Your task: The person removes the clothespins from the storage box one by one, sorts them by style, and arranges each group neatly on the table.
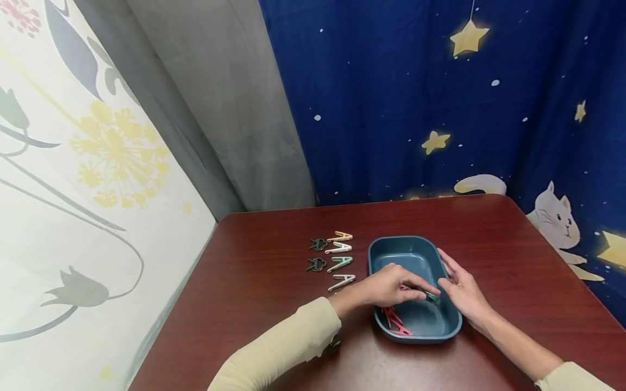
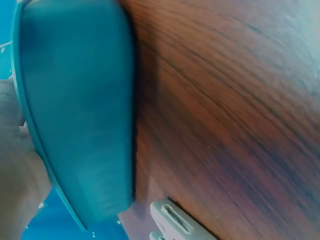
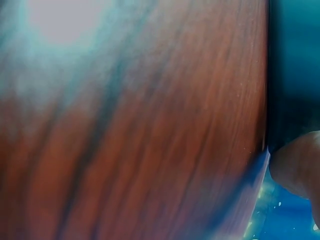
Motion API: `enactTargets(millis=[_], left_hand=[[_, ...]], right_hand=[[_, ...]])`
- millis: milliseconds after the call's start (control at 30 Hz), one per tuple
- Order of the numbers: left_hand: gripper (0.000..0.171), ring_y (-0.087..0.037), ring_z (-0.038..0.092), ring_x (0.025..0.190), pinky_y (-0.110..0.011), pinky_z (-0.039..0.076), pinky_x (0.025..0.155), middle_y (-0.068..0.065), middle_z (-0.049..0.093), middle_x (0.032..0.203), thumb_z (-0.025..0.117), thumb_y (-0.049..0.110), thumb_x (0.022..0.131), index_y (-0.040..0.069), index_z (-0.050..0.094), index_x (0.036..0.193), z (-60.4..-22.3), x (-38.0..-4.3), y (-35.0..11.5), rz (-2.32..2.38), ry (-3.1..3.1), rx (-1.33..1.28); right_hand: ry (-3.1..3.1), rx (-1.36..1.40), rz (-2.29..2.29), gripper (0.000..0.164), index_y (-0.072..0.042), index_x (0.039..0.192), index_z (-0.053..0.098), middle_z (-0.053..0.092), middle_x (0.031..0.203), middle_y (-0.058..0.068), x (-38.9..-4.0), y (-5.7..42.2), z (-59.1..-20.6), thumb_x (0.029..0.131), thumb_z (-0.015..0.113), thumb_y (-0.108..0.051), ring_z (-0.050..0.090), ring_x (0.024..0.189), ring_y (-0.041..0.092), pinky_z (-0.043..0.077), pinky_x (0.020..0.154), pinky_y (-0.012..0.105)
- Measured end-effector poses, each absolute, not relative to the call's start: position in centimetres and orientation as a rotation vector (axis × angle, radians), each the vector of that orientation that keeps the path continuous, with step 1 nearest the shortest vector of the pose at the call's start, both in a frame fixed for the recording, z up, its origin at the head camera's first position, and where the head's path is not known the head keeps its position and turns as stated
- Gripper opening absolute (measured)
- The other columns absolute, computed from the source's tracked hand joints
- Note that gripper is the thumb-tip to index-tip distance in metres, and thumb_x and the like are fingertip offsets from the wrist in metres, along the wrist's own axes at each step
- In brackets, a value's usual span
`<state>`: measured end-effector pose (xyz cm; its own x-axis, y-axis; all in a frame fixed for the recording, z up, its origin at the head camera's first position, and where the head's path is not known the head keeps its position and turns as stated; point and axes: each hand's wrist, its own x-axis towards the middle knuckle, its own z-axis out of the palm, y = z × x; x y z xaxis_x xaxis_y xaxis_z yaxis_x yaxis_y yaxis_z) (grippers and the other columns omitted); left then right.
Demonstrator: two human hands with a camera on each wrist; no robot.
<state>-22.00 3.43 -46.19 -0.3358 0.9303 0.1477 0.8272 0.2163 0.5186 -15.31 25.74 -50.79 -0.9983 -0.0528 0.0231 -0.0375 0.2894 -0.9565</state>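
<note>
Head view: your left hand (image 1: 397, 284) pinches a green clip (image 1: 431, 296) between thumb and fingers, over the floor of a blue tray (image 1: 408, 262). Your right hand (image 1: 463, 290) grips the tray's rim, just right of that pinch. Red clips (image 1: 397, 323) lie in the tray, left of the pinch and nearer to you. Pale clips (image 1: 342, 282) and dark clips (image 1: 317, 264) stand in rows on the table (image 1: 518, 260), left of your left hand.

Handling, as judged: the green clip should be light, stiff and smooth, probably plastic; hold it across the middle, since squeezing the handles may spring it. The tray looks rigid and could slide on the glossy table, so the rim suits your right hand.

Not verifiable: your fingers cover most of the green clip, and whether the red beside them is also held cannot be told. Left wrist view misses the pinch; a clip there is cut off below. Right wrist view is blurred.
</note>
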Motion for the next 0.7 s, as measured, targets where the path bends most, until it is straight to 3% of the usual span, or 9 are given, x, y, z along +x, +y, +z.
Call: enactTargets(millis=[100,200,267,367,433,600,700], left_hand=[[0.029,-0.001,0.047,0.064,-0.014,0.037,0.060,0.008,0.079,0.097,0.073,0.021,0.103,0.020,0.078,0.131,-45.7,-22.2,3.1,0.943,2.280,1.631],[0.028,0.007,0.056,0.074,-0.014,0.046,0.066,0.011,0.080,0.105,0.076,0.018,0.100,0.017,0.080,0.127,-45.1,-22.7,2.4,1.107,2.267,1.575],[0.027,0.012,0.063,0.086,-0.014,0.052,0.075,0.013,0.079,0.111,0.077,0.016,0.098,0.015,0.081,0.125,-44.7,-23.2,1.8,1.200,2.264,1.535],[0.026,0.009,0.068,0.101,-0.020,0.057,0.084,0.013,0.079,0.113,0.078,0.014,0.097,0.015,0.082,0.123,-44.1,-23.9,0.5,1.298,2.283,1.459],[0.025,0.006,0.069,0.101,-0.021,0.058,0.083,0.012,0.078,0.114,0.079,0.014,0.096,0.016,0.082,0.122,-43.8,-24.3,-0.4,1.347,2.307,1.408],[0.022,0.000,0.070,0.090,-0.022,0.058,0.074,0.011,0.079,0.109,0.082,0.014,0.094,0.017,0.084,0.116,-43.4,-25.2,-3.1,1.452,2.406,1.320],[0.021,-0.003,0.070,0.084,-0.023,0.058,0.069,0.010,0.080,0.106,0.083,0.013,0.093,0.016,0.084,0.114,-43.4,-25.6,-4.8,1.490,2.489,1.297]], right_hand=[[2.530,-0.081,-1.833,0.074,-0.011,0.171,0.012,0.026,0.168,0.026,-15.3,25.7,-50.7,0.108,0.046,0.002,0.042,0.146,0.046,0.049,0.089,0.016],[2.543,-0.070,-1.819,0.073,-0.012,0.172,0.012,0.028,0.168,0.026,-15.2,25.7,-50.7,0.108,0.047,0.001,0.044,0.145,0.046,0.050,0.091,0.020],[2.549,-0.066,-1.820,0.074,-0.012,0.171,0.013,0.028,0.168,0.026,-15.2,25.7,-50.6,0.108,0.047,0.001,0.044,0.145,0.046,0.050,0.091,0.019],[2.547,-0.065,-1.847,0.074,-0.012,0.171,0.014,0.029,0.168,0.026,-15.2,25.6,-50.6,0.107,0.048,0.002,0.043,0.145,0.045,0.048,0.088,0.014],[2.543,-0.068,-1.869,0.074,-0.012,0.171,0.016,0.029,0.168,0.025,-15.2,25.6,-50.5,0.107,0.048,0.002,0.045,0.145,0.037,0.047,0.086,0.011],[2.523,-0.087,-1.912,0.073,-0.011,0.171,0.017,0.030,0.168,0.024,-15.2,25.7,-50.6,0.106,0.049,0.003,0.049,0.135,0.003,0.047,0.088,0.010],[2.520,-0.088,-1.913,0.073,-0.010,0.171,0.017,0.029,0.168,0.024,-15.2,25.7,-50.7,0.106,0.049,0.003,0.049,0.137,0.006,0.047,0.088,0.011]])
